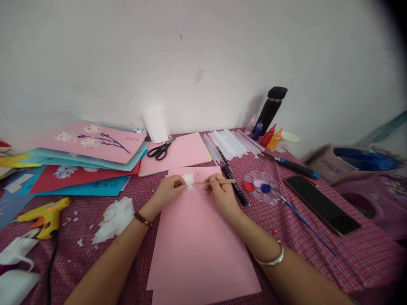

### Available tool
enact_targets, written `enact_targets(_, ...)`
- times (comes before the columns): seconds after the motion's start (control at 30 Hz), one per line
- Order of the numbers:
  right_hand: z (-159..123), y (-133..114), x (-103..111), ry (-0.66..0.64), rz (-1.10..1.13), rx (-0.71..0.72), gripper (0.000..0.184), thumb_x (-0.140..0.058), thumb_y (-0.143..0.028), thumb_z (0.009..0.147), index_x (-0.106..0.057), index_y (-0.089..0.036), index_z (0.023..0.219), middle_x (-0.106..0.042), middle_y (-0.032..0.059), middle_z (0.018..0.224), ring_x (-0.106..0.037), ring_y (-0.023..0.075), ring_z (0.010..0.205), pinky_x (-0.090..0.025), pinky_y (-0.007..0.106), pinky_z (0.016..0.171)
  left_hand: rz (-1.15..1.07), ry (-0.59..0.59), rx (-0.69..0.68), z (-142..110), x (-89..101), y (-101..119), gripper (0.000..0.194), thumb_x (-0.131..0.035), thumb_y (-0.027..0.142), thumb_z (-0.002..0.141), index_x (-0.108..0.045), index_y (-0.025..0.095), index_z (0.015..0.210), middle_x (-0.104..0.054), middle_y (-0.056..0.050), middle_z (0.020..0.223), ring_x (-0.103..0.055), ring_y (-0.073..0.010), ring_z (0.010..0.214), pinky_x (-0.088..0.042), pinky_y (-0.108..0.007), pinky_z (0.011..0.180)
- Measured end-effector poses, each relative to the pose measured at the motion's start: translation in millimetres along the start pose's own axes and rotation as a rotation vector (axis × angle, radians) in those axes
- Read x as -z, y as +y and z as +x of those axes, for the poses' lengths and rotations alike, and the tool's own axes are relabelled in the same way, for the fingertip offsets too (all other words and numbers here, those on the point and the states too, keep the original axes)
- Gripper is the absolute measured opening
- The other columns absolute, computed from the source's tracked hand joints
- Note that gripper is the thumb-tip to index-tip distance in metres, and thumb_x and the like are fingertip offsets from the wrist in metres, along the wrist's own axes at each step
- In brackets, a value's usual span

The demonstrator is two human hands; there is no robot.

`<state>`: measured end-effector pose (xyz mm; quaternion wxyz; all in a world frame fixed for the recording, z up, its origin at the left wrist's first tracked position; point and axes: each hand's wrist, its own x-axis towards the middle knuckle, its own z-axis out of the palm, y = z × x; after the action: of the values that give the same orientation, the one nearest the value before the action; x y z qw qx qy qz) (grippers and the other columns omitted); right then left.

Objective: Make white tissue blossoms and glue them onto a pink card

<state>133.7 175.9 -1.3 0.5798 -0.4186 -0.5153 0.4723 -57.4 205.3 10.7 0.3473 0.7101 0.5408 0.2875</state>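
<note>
Pink paper point(203, 245) lies lengthwise before me, with a second pink sheet's edge showing under it. Near its far end my left hand point(171, 188) pinches a small white tissue piece point(188, 179). My right hand point(224, 197) is closed around a thin wooden stick point(226, 181), held almost level, its tip pointing left at the tissue. Whether tip and tissue touch is too small to tell. Left of the paper sits a pile of white tissue pieces point(116, 218). Just right of my right hand lies a black marker point(237, 188).
Black scissors point(160, 150) rest on stacked coloured paper point(187, 148). Flower-decorated cards point(108, 144) and a yellow glue gun point(47, 216) are at left. Rightward are a paint palette point(260, 186), a blue paintbrush point(307, 222), a phone point(321, 203), glue sticks point(230, 144) and paint bottles point(269, 135).
</note>
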Motion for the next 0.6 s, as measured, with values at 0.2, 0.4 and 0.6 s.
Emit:
enact_targets(0.2,-6,-2,-2,-0.139,-0.016,0.025,0.021,-0.046,-0.032,0.088,-0.053,-0.019,0.073,-0.055,-0.0016,0.060,-0.052,0.0117,0.055,-0.043,0.025,0.055,0.057,0.031,-0.039,4,-1.7,-12,0.010,-0.051,0.020,0.067,-0.060,0.015,0.066,-0.057,0.002,0.060,-0.049,-0.0104,0.056,-0.035,-0.020,0.051)
enact_targets(0.4,-6,5,-5,-0.194,-0.131,0.054,0.023,-0.042,-0.035,0.090,-0.053,-0.019,0.077,-0.055,-0.0012,0.064,-0.052,0.0125,0.058,-0.043,0.025,0.058,0.038,0.068,-0.037,5,-2.7,-16,0.010,-0.051,0.020,0.067,-0.060,0.015,0.067,-0.059,0.002,0.060,-0.051,-0.0106,0.056,-0.036,-0.020,0.052)
enact_targets(0.6,-5,11,-5,-0.186,-0.264,0.072,0.020,-0.041,-0.032,0.091,-0.054,-0.020,0.083,-0.057,-0.0006,0.071,-0.054,0.0128,0.060,-0.044,0.025,0.059,0.008,0.071,-0.040,5,-4.0,-15,0.010,-0.052,0.020,0.068,-0.060,0.016,0.069,-0.059,0.001,0.061,-0.052,-0.0113,0.057,-0.037,-0.020,0.052)
